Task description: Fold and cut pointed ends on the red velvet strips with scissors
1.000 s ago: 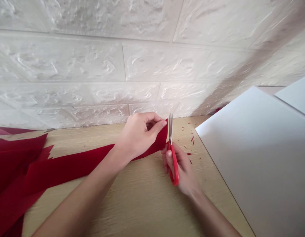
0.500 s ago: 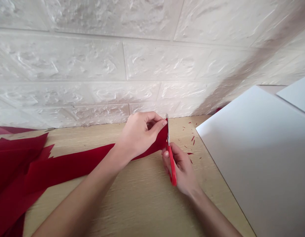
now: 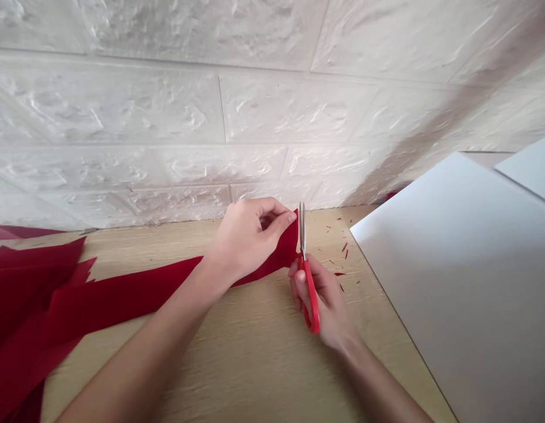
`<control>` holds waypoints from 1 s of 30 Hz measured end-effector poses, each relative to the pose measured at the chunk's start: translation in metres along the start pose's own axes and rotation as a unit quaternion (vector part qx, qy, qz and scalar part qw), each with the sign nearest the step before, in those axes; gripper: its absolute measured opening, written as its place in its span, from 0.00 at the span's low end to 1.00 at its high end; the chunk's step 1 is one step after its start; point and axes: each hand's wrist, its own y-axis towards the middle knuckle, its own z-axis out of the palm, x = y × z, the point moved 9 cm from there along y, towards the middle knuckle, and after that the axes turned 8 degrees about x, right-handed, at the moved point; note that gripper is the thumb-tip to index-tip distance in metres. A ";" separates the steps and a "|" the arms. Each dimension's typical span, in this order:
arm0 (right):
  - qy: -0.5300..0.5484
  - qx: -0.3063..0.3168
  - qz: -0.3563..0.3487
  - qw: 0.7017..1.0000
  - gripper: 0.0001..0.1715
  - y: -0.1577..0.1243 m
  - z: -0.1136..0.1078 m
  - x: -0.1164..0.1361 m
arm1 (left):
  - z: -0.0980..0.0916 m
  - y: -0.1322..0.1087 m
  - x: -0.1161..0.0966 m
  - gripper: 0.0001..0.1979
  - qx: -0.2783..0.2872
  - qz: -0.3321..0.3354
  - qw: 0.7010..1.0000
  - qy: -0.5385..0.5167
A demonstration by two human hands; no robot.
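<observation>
Along the desk's far edge rises a white brick-patterned wall. Across the right side slants a white board; on the left lies a heap of red sheets. From it a red strip reaches near the far edge, its end pinched between my left hand's thumb and fingers. My right hand curls round the scissors, blades slightly parted just beside that end. Red scraps dot the wood beyond.

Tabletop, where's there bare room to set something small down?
Bare: between the left forearm and right forearm, below the red strip; also behind that strip, along the wall. Crowded: left, red pile; right, white panel and red scraps.
</observation>
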 end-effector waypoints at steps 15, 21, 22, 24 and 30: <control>-0.003 -0.015 0.036 0.999 0.24 0.000 -0.001 -0.006 | 0.001 0.001 0.005 0.11 -0.002 -0.008 1.000 0.009; -0.018 -0.015 0.044 0.999 0.27 -0.001 -0.001 -0.006 | 0.001 0.001 0.004 0.11 -0.004 -0.008 1.000 0.013; -0.020 -0.014 0.044 0.999 0.28 -0.001 -0.001 -0.006 | 0.001 0.001 0.004 0.11 -0.005 -0.008 1.000 0.013; -0.019 -0.012 0.039 0.999 0.28 -0.001 0.000 -0.005 | 0.000 0.001 0.004 0.11 -0.006 -0.007 1.000 0.014; -0.006 -0.010 0.043 0.999 0.26 -0.001 0.001 -0.009 | 0.000 0.001 0.005 0.11 -0.007 -0.009 1.000 0.019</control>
